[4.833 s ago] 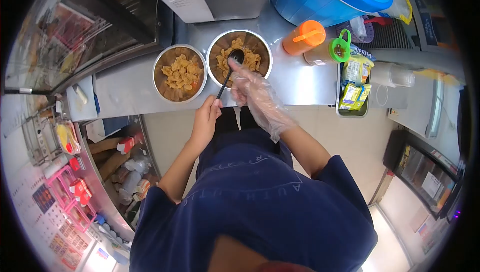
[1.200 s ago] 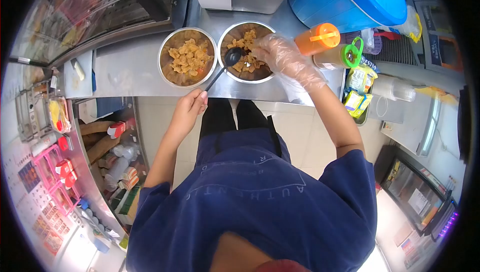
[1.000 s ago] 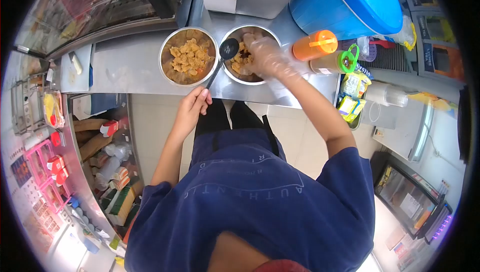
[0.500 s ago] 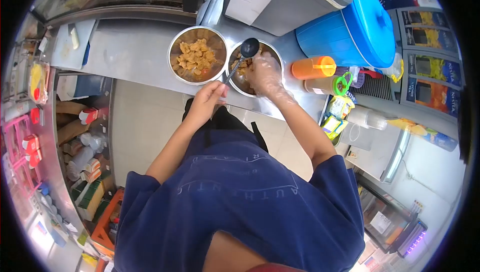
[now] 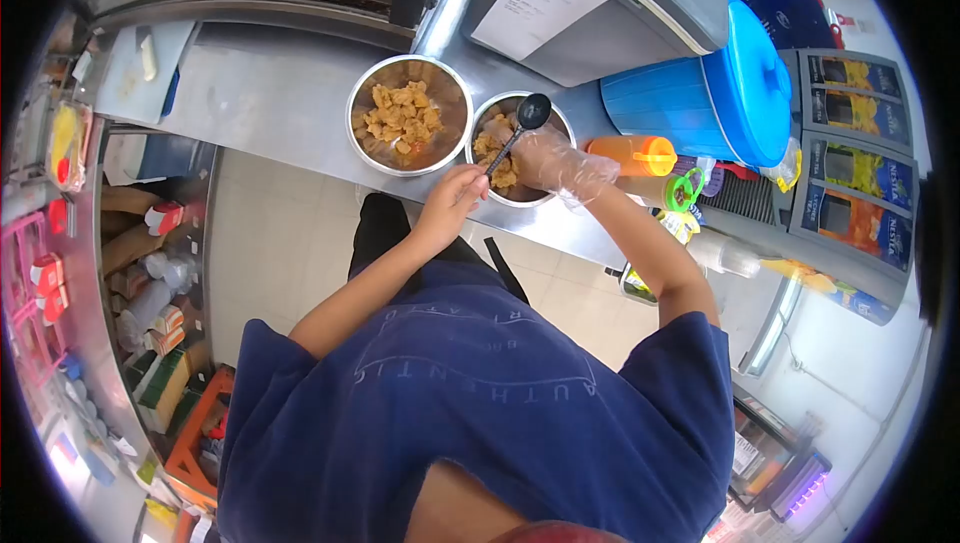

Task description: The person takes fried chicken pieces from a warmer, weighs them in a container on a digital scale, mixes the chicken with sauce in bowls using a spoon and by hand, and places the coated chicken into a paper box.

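Note:
My left hand (image 5: 455,205), bare, is closed round the handle of a black spoon (image 5: 533,110), whose bowl is raised over the right steel bowl (image 5: 520,201). Inside that bowl, on its right side, is my right hand (image 5: 540,158) in a clear plastic glove; its fingertips are hidden among the brown battered pieces (image 5: 490,143). Touching or nearly touching it on the left, another steel bowl (image 5: 355,123) holds more battered pieces (image 5: 402,115) with a little reddish liquid beside them.
An orange-lidded bottle (image 5: 630,155) and a green-lidded bottle (image 5: 675,191) lie right of the bowls. Behind stand a blue bucket (image 5: 670,103) and a grey machine (image 5: 590,33) with a paper sheet. A white cutting board (image 5: 140,73) is at the counter's left.
The view has swung, so the counter slants more. The spoon has come out of the right bowl's food and is now held above it, while my gloved hand has gone into that bowl.

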### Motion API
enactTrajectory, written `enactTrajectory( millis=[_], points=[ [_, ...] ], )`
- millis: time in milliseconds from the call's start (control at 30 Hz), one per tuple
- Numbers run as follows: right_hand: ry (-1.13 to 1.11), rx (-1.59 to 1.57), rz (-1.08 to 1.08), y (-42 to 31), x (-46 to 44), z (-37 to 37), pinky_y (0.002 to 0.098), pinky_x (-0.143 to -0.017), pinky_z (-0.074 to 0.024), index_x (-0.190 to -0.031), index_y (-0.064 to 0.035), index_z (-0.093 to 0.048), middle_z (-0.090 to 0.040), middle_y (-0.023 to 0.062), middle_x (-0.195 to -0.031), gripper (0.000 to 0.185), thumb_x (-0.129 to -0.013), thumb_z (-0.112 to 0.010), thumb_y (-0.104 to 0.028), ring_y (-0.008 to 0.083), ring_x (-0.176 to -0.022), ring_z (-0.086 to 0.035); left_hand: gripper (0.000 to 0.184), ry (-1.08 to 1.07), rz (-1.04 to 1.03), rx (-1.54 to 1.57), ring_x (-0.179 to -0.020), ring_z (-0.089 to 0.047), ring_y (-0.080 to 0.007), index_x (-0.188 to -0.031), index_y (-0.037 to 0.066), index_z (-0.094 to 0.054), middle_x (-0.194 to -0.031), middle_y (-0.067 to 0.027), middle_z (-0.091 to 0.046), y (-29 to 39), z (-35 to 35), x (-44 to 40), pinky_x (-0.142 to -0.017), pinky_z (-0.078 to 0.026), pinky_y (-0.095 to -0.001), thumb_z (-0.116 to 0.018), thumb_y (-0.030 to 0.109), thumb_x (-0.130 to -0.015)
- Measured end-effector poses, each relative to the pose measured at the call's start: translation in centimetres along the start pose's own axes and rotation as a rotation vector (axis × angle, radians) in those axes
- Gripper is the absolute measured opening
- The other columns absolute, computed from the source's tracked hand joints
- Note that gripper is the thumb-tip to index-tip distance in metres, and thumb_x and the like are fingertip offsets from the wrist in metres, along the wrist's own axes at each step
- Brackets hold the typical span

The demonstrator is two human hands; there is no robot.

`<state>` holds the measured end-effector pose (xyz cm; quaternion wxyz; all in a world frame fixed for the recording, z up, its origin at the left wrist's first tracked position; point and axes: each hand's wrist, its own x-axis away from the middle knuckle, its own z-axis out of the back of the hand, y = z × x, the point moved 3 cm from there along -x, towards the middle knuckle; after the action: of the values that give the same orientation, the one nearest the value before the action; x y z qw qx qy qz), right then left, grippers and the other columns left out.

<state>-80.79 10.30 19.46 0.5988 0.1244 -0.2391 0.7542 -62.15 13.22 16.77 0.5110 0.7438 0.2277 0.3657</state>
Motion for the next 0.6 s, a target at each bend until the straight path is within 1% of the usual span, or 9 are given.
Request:
enactTrajectory(
  millis=[67, 167, 200, 300, 333, 433, 467, 567, 600],
  points=[
    [0.024, -0.068, -0.133, 0.4, -0.7, -1.4, 0.0403, -0.086, -0.0472, -0.089, -0.0035, -0.066, -0.064, 0.0182, -0.094, 0.027, -0.065, -0.071, -0.016, 0.0340, -0.095, -0.060, 0.032, -0.008, 0.003, 0.031, -0.104, -0.052, -0.0153, -0.091, 0.001, -0.055, -0.108, -0.0071, -0.047, -0.9, 0.0, -0.3, -0.086, -0.052, -0.0324, -0.043, 0.030, -0.098],
    [0.136, -0.187, -0.294, 0.0, 0.0, -1.6, 0.0406, -0.082, -0.0488, -0.081, 0.0001, -0.067, -0.064, 0.0205, -0.092, 0.020, -0.067, -0.068, -0.014, 0.0346, -0.092, -0.061, 0.031, -0.005, 0.038, 0.099, -0.098, -0.053, -0.0120, -0.099, 0.001, -0.054, -0.106, -0.0044, -0.047, -0.8, -0.1, -0.2, -0.086, -0.052, -0.0318, -0.042, 0.029, -0.099],
    [0.092, -0.227, -0.423, -0.4, 0.0, -1.3, 0.0413, -0.081, -0.0489, -0.084, 0.0012, -0.066, -0.063, 0.0232, -0.093, 0.021, -0.069, -0.066, -0.014, 0.0354, -0.091, -0.061, 0.031, -0.025, 0.032, 0.092, -0.097, -0.053, -0.0115, -0.102, 0.001, -0.054, -0.104, -0.0039, -0.047, -1.1, -0.2, -0.1, -0.086, -0.051, -0.0317, -0.042, 0.029, -0.099],
    [0.191, -0.291, -0.551, 0.8, 0.4, -2.6, 0.0426, -0.081, -0.0486, -0.084, 0.0019, -0.066, -0.062, 0.0250, -0.093, 0.021, -0.071, -0.065, -0.014, 0.0362, -0.090, -0.061, 0.033, -0.067, 0.005, 0.086, -0.093, -0.052, -0.0098, -0.108, 0.000, -0.053, -0.099, -0.0024, -0.047, -1.3, -0.5, -0.2, -0.086, -0.050, -0.0299, -0.042, 0.029, -0.099],
    [0.141, -0.313, -0.537, 0.7, 1.0, -1.9, 0.0428, -0.082, -0.0478, -0.091, 0.0024, -0.064, -0.061, 0.0260, -0.096, 0.026, -0.072, -0.065, -0.015, 0.0377, -0.092, -0.060, 0.033, -0.065, -0.004, 0.095, -0.091, -0.051, -0.0091, -0.109, 0.000, -0.054, -0.097, -0.0018, -0.047, -1.1, -0.7, 0.0, -0.084, -0.049, -0.0284, -0.042, 0.030, -0.099],
    [0.275, -0.326, -0.329, -1.5, 3.1, 1.0, 0.0430, -0.081, -0.0476, -0.103, 0.0020, -0.059, -0.061, 0.0263, -0.098, 0.036, -0.072, -0.065, -0.015, 0.0388, -0.093, -0.060, 0.035, -0.099, -0.006, 0.117, -0.084, -0.047, -0.0076, -0.109, 0.001, -0.056, -0.089, 0.0003, -0.046, -0.9, -1.0, 0.5, -0.079, -0.044, -0.0240, -0.040, 0.032, -0.100],
    [0.267, -0.523, -0.247, -3.0, 4.4, 3.1, 0.0439, -0.081, -0.0471, -0.113, 0.0010, -0.053, -0.061, 0.0264, -0.098, 0.043, -0.074, -0.064, -0.013, 0.0402, -0.093, -0.059, 0.036, -0.117, -0.004, 0.123, -0.081, -0.045, -0.0072, -0.109, 0.001, -0.056, -0.086, 0.0011, -0.046, -0.9, -1.0, 0.6, -0.077, -0.042, -0.0227, -0.040, 0.032, -0.100],
    [0.270, -0.539, -0.140, -1.4, 4.3, 1.4, 0.0426, -0.087, -0.0448, -0.119, -0.0025, -0.051, -0.060, 0.0235, -0.104, 0.046, -0.074, -0.063, -0.010, 0.0373, -0.100, -0.058, 0.038, -0.114, -0.075, 0.160, -0.077, -0.041, -0.0074, -0.107, 0.003, -0.057, -0.081, 0.0030, -0.043, -0.9, -1.1, 0.6, -0.074, -0.034, -0.0208, -0.038, 0.034, -0.100],
    [0.312, -0.339, -0.025, -1.4, 4.2, 2.0, 0.0422, -0.085, -0.0459, -0.117, -0.0037, -0.053, -0.061, 0.0222, -0.103, 0.044, -0.075, -0.063, -0.013, 0.0364, -0.097, -0.058, 0.038, -0.110, -0.076, 0.168, -0.077, -0.041, -0.0076, -0.107, 0.002, -0.057, -0.083, 0.0025, -0.045, -0.9, -1.1, 0.6, -0.074, -0.034, -0.0209, -0.038, 0.034, -0.100]
  ],
)
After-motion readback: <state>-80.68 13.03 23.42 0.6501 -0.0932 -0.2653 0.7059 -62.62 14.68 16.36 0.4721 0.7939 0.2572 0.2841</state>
